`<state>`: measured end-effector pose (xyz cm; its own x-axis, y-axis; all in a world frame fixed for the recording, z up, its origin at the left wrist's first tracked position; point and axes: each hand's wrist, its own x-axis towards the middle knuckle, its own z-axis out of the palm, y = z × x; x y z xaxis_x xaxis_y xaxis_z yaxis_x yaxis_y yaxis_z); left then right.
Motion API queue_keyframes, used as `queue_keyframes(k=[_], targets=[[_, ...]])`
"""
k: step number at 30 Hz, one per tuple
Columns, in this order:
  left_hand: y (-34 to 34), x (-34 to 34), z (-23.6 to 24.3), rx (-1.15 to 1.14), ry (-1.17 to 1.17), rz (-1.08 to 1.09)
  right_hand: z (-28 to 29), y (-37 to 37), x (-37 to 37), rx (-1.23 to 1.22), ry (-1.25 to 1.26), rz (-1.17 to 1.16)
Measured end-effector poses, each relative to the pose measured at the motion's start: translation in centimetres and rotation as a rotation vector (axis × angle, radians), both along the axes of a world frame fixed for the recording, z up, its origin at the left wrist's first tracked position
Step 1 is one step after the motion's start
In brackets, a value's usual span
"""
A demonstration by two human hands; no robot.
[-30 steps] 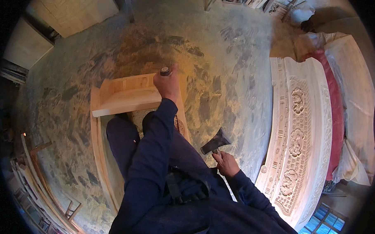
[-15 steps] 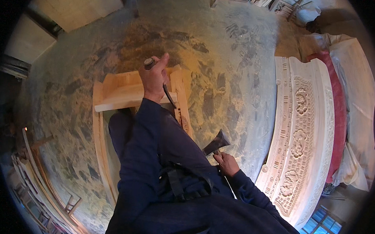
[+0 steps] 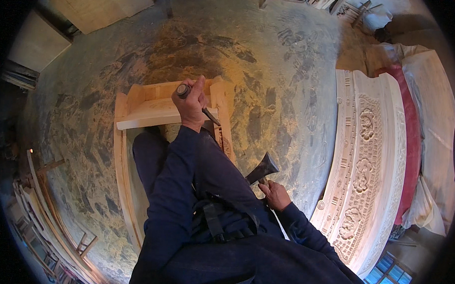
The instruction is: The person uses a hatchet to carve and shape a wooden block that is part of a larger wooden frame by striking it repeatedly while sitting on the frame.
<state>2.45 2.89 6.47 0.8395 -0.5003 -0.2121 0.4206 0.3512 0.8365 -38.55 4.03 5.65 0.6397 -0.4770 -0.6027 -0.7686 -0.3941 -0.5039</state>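
Note:
My left hand [image 3: 192,105] is wrapped round the handle of a chisel [image 3: 212,117]. Its dark blade slants down toward the right rail of a pale wooden frame [image 3: 119,153], beside a row of cut slots [image 3: 220,137]; whether the tip touches the wood I cannot tell. My right hand [image 3: 277,195] grips the short handle of a hatchet [image 3: 263,168]. Its dark head flares toward the far right, next to my right thigh. My legs are over the frame, hiding part of it.
A long carved wooden panel [image 3: 361,176] with flower reliefs stands at the right, beside red cloth [image 3: 410,148] and plastic sheeting [image 3: 433,124]. Long wooden strips [image 3: 44,220] lean at the lower left. Boards [image 3: 94,7] stand at the far left. Sawdust marks the floor [image 3: 269,93].
The chisel has swung so its blade points more to the right, toward the slots. The left hand has shifted slightly right and nearer. The hatchet head has tilted up a little.

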Motion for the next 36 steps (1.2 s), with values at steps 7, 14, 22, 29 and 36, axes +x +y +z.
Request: queue_keyframes(k=[7,14,22,29,36], targets=[[0.1,-0.1,-1.4,0.037,-0.018,0.045,1.5,-0.2,1.2,0.092,0.094,-0.039],[-2.1,-0.4,-2.1,0.203,-0.112,0.058,-0.5,0.0,-0.5,-0.043,0.017,0.193],[-5.7,-0.8,-1.9,0.402,-0.523,-0.105,1.7,-1.0,1.3,-0.058,0.023,0.261],[-5.5,-0.8,-2.2,0.324,-0.400,-0.148,1.8,-2.4,3.0,-0.008,0.062,-0.033],[-5.3,-1.5,-1.7,0.317,-0.492,-0.162,7.8,-6.5,10.1,0.291,-0.188,-0.556]])
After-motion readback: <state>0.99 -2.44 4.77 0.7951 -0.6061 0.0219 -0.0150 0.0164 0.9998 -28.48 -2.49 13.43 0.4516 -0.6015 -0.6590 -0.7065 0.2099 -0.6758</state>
